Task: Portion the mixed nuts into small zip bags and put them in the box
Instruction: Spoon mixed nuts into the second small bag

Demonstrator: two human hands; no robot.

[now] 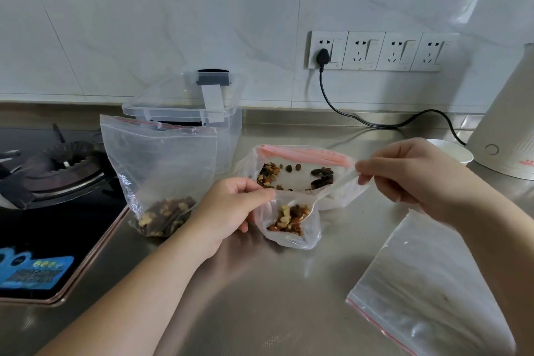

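A small clear zip bag [291, 235] stands open on the steel counter with a little heap of mixed nuts inside. My left hand [231, 208] pinches its rim on the left side. My right hand [410, 173] pinches the handle of a translucent plastic spoon [332, 189], whose bowl lies inside the small bag on the nuts. Behind them lies the large nut bag [303, 159] with a pink zip strip, open, with scattered nuts in it. A taller zip bag [159, 159] holding nuts stands at the left. Behind it is the clear plastic box [228, 130], its lid resting askew on top.
A pile of unused zip bags [433, 283] lies at the right front. A white bowl [453, 150] and a white kettle [505, 124] stand at the far right, with a black cord [375, 123] running along the back. A gas hob [57, 176] fills the left.
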